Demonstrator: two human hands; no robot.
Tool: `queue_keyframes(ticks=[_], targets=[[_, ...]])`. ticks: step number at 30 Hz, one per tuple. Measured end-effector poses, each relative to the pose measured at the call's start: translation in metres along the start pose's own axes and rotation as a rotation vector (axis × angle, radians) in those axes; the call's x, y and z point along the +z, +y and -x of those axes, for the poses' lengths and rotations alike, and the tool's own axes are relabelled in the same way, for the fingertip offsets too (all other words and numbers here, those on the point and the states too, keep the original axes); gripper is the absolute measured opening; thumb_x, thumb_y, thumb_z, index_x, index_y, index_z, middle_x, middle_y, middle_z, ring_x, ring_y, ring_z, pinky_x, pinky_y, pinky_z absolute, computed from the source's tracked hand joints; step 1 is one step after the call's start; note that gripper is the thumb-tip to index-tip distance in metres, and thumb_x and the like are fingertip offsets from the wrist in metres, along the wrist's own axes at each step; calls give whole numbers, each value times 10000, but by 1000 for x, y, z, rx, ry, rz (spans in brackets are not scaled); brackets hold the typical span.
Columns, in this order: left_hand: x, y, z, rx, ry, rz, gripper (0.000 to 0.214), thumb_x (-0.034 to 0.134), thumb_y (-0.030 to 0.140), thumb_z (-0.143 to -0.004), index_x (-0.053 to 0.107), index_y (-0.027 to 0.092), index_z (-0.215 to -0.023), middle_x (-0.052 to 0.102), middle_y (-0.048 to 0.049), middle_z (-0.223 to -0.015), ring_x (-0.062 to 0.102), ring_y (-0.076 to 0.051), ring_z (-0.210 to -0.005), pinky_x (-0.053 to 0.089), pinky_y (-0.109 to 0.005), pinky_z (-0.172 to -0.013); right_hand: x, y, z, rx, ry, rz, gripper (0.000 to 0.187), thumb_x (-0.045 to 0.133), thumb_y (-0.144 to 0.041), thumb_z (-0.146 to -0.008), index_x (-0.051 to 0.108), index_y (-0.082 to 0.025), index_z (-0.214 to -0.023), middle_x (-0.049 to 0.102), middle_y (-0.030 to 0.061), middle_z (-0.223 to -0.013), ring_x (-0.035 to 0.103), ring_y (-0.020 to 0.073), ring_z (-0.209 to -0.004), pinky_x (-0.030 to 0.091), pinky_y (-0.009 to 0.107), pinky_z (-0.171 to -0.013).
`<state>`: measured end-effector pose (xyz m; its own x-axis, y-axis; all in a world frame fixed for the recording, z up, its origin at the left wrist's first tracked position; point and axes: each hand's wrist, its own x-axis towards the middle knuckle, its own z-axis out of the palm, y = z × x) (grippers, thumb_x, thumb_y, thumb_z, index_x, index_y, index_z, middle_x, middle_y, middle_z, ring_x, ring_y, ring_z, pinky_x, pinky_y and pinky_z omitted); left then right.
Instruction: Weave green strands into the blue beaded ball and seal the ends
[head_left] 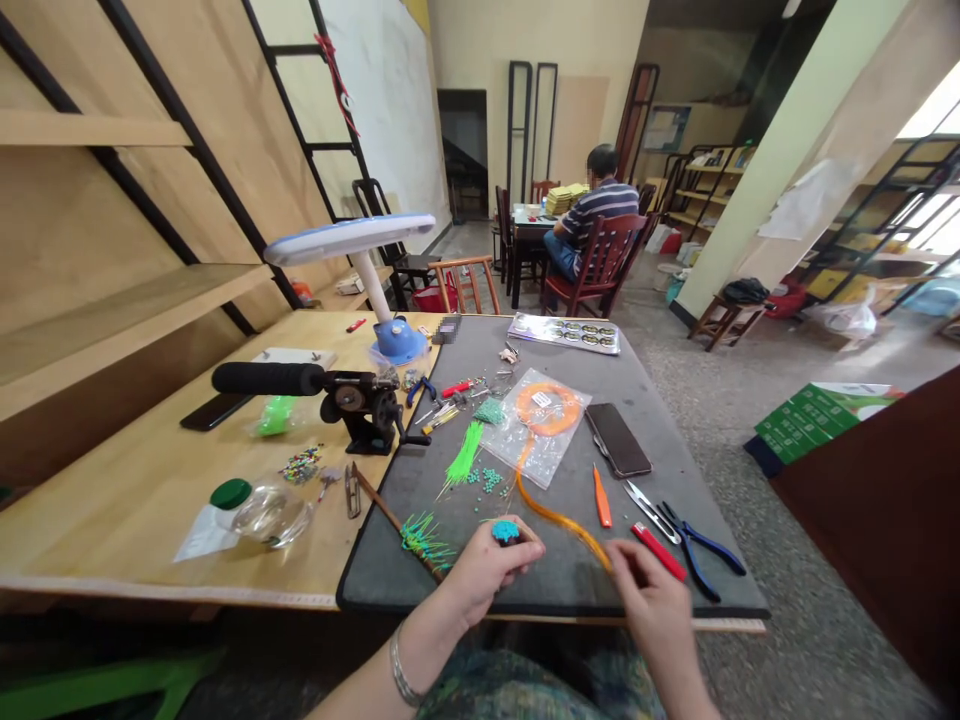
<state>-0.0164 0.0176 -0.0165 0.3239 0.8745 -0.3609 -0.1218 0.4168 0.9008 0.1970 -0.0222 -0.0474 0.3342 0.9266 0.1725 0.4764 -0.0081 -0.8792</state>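
My left hand [484, 572] is closed round a small teal bead-like piece [505, 531] held between thumb and fingers, at the near edge of the grey mat [570, 470]. My right hand [651, 598] is pinched on the near end of a long orange cord [559, 518] that trails up the mat to a coil on a clear plastic bag [540, 420]. A thin wooden stick [390, 515] with green and teal strands at its end lies just left of my left hand.
On the mat lie an orange tool [601, 498], small scissors [649, 510], a red tool [658, 552], blue-handled pliers [701, 548], a phone [617, 440], green strands [463, 455] and loose beads. A black hand-crank vice [364, 405], lamp [360, 250] and clear jar [270, 512] stand left. A person sits far behind.
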Motion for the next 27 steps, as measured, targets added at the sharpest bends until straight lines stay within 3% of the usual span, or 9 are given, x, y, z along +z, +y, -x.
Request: queue_keyframes(ticks=[3, 8, 12, 18, 27], targets=[[3, 2, -1, -8, -1, 14, 237, 733, 329, -645, 600, 137, -685, 458, 51, -500, 330, -56, -442, 136, -193, -417, 34, -13, 13, 240, -239, -320, 469, 628, -599, -699, 715, -150, -801, 598, 9, -578, 467, 116, -444, 361, 221, -411], [3, 0, -2, 71, 16, -90, 215, 740, 305, -643, 609, 136, -666, 472, 45, -512, 381, -77, -474, 226, -202, -440, 61, -24, 7, 453, -224, -619, 462, 718, -554, -637, 706, -147, -856, 498, -47, -540, 353, 61, -425, 250, 167, -368], [2, -2, -2, 145, 13, -165, 194, 733, 287, -652, 622, 128, -652, 519, 23, -563, 434, -101, -537, 324, -221, -522, 63, -31, -1, 483, -138, -717, 368, 763, -491, -613, 680, -159, -749, 528, -37, -590, 403, 69, -481, 272, 148, -369], [-4, -7, -1, 164, -7, -224, 162, 721, 259, -659, 618, 135, -649, 523, 32, -569, 433, -104, -552, 328, -225, -547, 59, -39, -7, 503, -73, -776, 360, 802, -470, -559, 678, -162, -695, 611, -9, -669, 485, 92, -554, 314, 142, -359], [-6, -15, -2, 187, -24, -242, 142, 704, 245, -680, 617, 135, -661, 557, 16, -608, 458, -116, -598, 355, -236, -595, 51, -47, -9, 563, -144, -970, 386, 826, -459, -561, 649, -167, -741, 726, 49, -834, 682, 179, -738, 471, 177, -465]])
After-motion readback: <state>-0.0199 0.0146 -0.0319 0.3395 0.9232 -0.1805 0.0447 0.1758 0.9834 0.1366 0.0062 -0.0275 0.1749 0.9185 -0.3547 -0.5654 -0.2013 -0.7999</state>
